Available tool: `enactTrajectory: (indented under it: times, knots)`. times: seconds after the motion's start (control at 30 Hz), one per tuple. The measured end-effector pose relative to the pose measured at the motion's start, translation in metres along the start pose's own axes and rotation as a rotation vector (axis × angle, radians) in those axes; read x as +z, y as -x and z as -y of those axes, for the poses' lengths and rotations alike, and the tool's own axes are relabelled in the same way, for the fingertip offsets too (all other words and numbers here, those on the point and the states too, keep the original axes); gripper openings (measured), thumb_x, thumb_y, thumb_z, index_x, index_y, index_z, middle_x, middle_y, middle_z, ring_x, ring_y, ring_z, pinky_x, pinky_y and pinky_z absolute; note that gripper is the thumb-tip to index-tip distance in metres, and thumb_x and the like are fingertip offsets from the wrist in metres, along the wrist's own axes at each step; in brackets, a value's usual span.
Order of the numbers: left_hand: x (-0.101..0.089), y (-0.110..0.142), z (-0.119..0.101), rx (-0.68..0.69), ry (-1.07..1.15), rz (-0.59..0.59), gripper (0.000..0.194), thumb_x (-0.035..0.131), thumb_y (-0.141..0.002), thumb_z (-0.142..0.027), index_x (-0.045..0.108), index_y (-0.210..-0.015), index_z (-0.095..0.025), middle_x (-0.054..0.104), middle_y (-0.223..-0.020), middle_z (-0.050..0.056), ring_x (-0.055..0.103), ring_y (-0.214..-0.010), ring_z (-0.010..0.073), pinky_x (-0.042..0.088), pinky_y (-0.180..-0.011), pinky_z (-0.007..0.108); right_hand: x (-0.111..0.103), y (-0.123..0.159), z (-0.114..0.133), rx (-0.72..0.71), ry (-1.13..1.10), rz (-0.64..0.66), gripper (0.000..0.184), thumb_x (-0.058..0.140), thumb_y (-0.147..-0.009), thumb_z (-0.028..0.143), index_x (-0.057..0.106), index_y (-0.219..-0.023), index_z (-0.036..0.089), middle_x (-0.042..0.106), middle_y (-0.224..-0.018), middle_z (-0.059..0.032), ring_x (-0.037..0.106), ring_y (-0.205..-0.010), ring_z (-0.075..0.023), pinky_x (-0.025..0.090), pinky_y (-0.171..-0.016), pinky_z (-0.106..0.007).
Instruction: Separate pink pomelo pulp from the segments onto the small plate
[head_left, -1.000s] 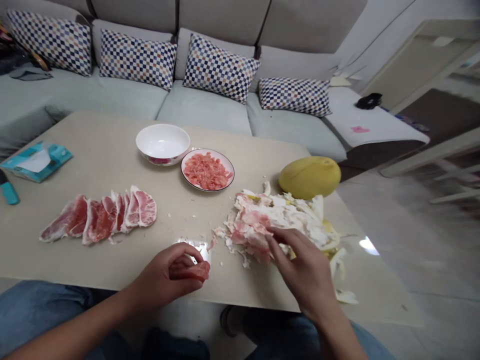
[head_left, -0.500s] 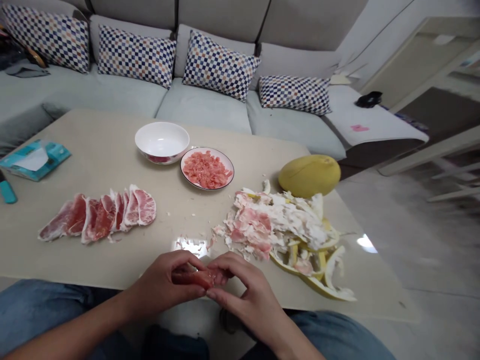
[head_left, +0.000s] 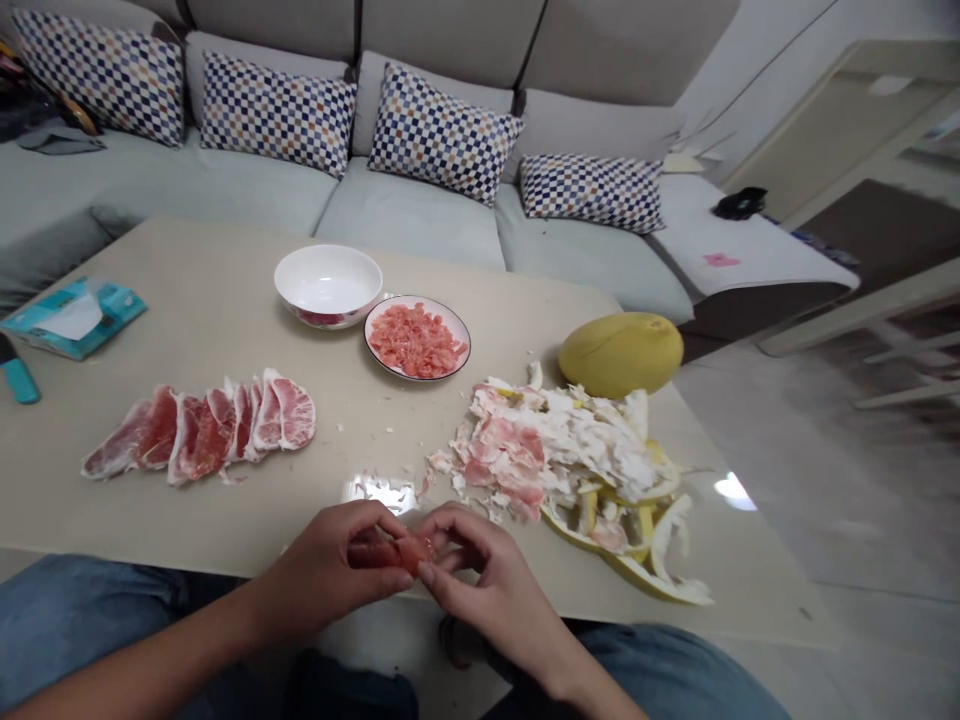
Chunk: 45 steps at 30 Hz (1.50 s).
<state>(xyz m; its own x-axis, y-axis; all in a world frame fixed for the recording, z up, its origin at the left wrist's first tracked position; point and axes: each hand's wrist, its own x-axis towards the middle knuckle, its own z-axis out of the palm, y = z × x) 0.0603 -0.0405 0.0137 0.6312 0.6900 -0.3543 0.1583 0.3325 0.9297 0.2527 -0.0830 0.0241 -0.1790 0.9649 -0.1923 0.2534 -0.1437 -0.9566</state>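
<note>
A reddish pomelo segment [head_left: 381, 553] lies between my two hands at the table's near edge. My left hand [head_left: 337, 555] is closed around its left part. At its right end, my right hand [head_left: 480, 565] pinches the flesh between thumb and fingers. Several pink pomelo segments [head_left: 210, 430] rest in a row on the left, some with white skin on them. A dark-rimmed plate [head_left: 463, 350] holds small pink pieces of pulp [head_left: 416, 340]. To the right of my hands is a heap of white and pink membrane [head_left: 517, 450] with yellow-green peel [head_left: 622, 560].
A whole yellow pomelo [head_left: 621, 353] stands behind the peel heap. A white bowl [head_left: 328, 285] sits beside the plate. On the left are a blue tissue pack [head_left: 75, 318] and a teal-handled knife [head_left: 19, 382]. The sofa [head_left: 420, 220] borders the table's far side.
My right thumb and fingers have shifted slightly on the end of the pomelo segment. Both hands keep hold of it, and the view has moved a little.
</note>
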Motion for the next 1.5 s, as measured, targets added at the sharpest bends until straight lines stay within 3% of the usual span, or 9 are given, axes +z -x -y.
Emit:
enactTrajectory:
  times: [0.13,0.47,0.6,0.8,1.1,1.23,1.37,1.5]
  knots:
    - [0.0,0.002,-0.002,0.036,-0.116,-0.08,0.026,0.076,-0.072,-0.034,0.064,-0.091,-0.02,0.067,-0.087,0.0,0.062,-0.079,0.0159,0.047,-0.069,0.024,0.002,0.0,0.001,-0.041,-0.012,0.039,0.032,0.074,-0.075,0.03,0.066,-0.105,0.024,0.06,-0.105,-0.0063,0.062,-0.09,-0.0189,0.055,-0.068,-0.026]
    - [-0.008,-0.001,0.005,0.215,-0.434,-0.076,0.024,0.075,-0.073,-0.034,0.059,-0.086,-0.021,0.058,-0.091,0.0,0.055,-0.08,0.015,0.042,-0.069,0.025,0.001,-0.003,-0.006,-0.052,-0.058,0.075,0.024,0.074,-0.076,0.028,0.071,-0.1,0.023,0.06,-0.103,-0.0072,0.061,-0.091,-0.0195,0.053,-0.068,-0.026]
    - [-0.007,0.0,0.004,0.179,-0.387,-0.064,0.021,0.075,-0.072,-0.025,0.059,-0.086,-0.021,0.059,-0.089,-0.001,0.057,-0.081,0.0149,0.044,-0.07,0.024,-0.003,-0.004,-0.008,-0.027,-0.121,0.059,0.02,0.072,-0.079,0.033,0.071,-0.095,0.022,0.06,-0.098,-0.0065,0.06,-0.086,-0.0176,0.051,-0.066,-0.025]
    - [-0.008,0.001,0.001,0.193,-0.302,-0.024,0.018,0.076,-0.071,-0.022,0.063,-0.083,-0.021,0.063,-0.092,0.0,0.061,-0.084,0.0158,0.046,-0.074,0.026,-0.009,-0.007,-0.013,0.137,-0.524,0.162,0.026,0.064,-0.085,0.045,0.067,-0.088,0.019,0.06,-0.076,-0.0013,0.058,-0.072,-0.0133,0.053,-0.069,-0.028]
    - [-0.017,-0.001,-0.004,0.232,-0.32,-0.04,0.017,0.074,-0.075,-0.021,0.06,-0.085,-0.022,0.064,-0.094,0.0,0.062,-0.087,0.0157,0.048,-0.076,0.025,-0.014,-0.011,-0.016,0.174,-0.727,0.06,0.025,0.071,-0.082,0.04,0.07,-0.093,0.017,0.06,-0.087,-0.0021,0.057,-0.075,-0.0106,0.053,-0.069,-0.023]
    - [-0.03,-0.006,-0.002,0.229,-0.524,-0.06,0.017,0.07,-0.078,-0.023,0.059,-0.09,-0.022,0.062,-0.095,0.001,0.06,-0.087,0.0163,0.047,-0.073,0.026,-0.015,-0.013,-0.02,0.219,-0.83,0.078,0.029,0.07,-0.083,0.038,0.071,-0.1,0.015,0.063,-0.086,-0.0037,0.06,-0.076,-0.0111,0.054,-0.071,-0.023]
    - [-0.047,-0.017,0.008,0.259,-0.944,-0.18,0.006,0.056,-0.087,-0.024,0.056,-0.091,-0.019,0.06,-0.095,0.004,0.058,-0.086,0.0193,0.045,-0.075,0.031,-0.014,-0.014,-0.02,0.239,-0.851,0.083,0.029,0.07,-0.083,0.038,0.072,-0.099,0.014,0.066,-0.087,-0.005,0.062,-0.075,-0.0114,0.055,-0.071,-0.023]
    - [-0.053,-0.026,0.016,0.291,-1.302,-0.222,0.021,0.039,-0.095,-0.022,0.057,-0.087,-0.017,0.061,-0.091,0.008,0.058,-0.083,0.0224,0.046,-0.075,0.037,-0.014,-0.014,-0.019,0.227,-0.847,0.071,0.027,0.071,-0.082,0.038,0.074,-0.097,0.015,0.068,-0.091,-0.006,0.063,-0.077,-0.0122,0.055,-0.072,-0.024]
